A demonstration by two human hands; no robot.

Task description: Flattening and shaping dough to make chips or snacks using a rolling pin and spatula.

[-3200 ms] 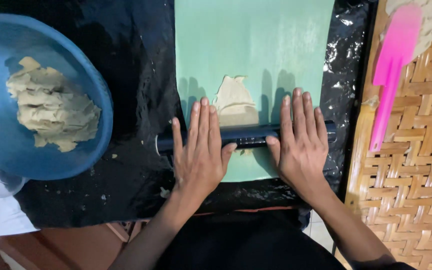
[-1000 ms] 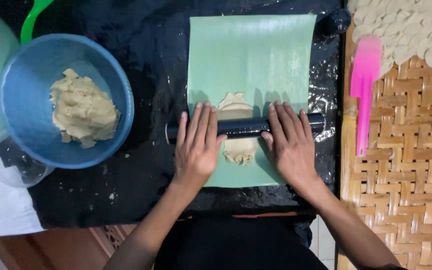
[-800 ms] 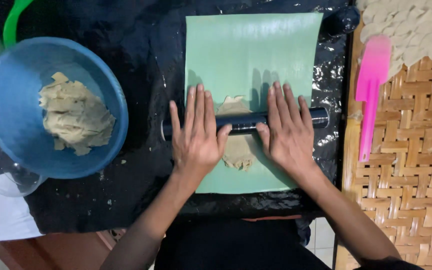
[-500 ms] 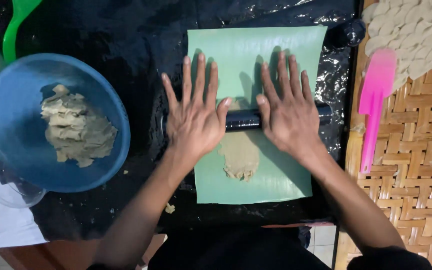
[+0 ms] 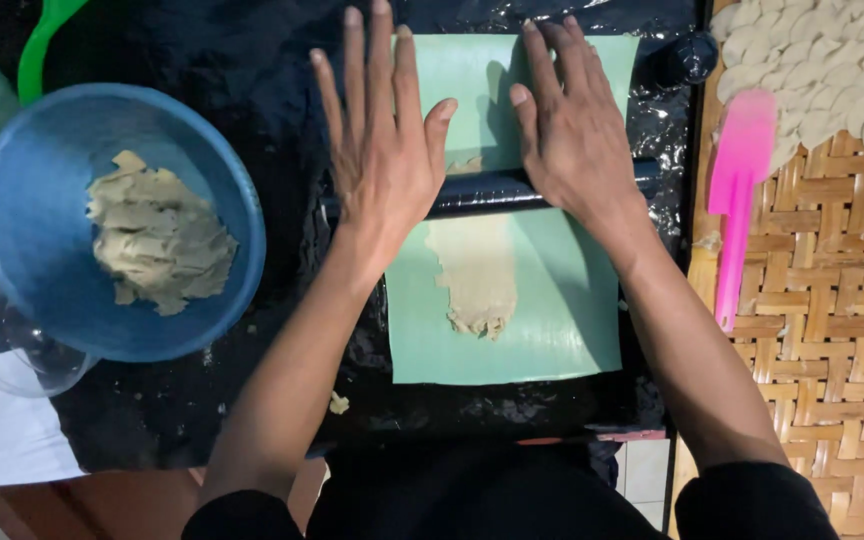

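A black plastic sheet (image 5: 202, 60) covers the desk. On it lies a green mat (image 5: 552, 330), and a flat strip of tan dough (image 5: 474, 275) sits on the middle of the mat. The dough is thin and long, with a ragged end near the person. A dark rolling pin (image 5: 482, 192) lies across the mat at the far end of the dough.

The left hand (image 5: 382, 140) is flat and wide, fingers straight, and presses down on the left part of the pin. The right hand (image 5: 574, 125) is flat and wide too, on the right part of the pin. Neither hand grips it.

To the left stands a big blue bowl (image 5: 22, 250) with a lump of more dough (image 5: 160, 240) inside. A woven mat (image 5: 832, 330) lies to the right, with many small dough shapes (image 5: 832, 60) at its far end. A pink spatula (image 5: 737, 190) lies on the woven mat's edge. A small crumb (image 5: 339, 403) sits on the black sheet near the left arm.
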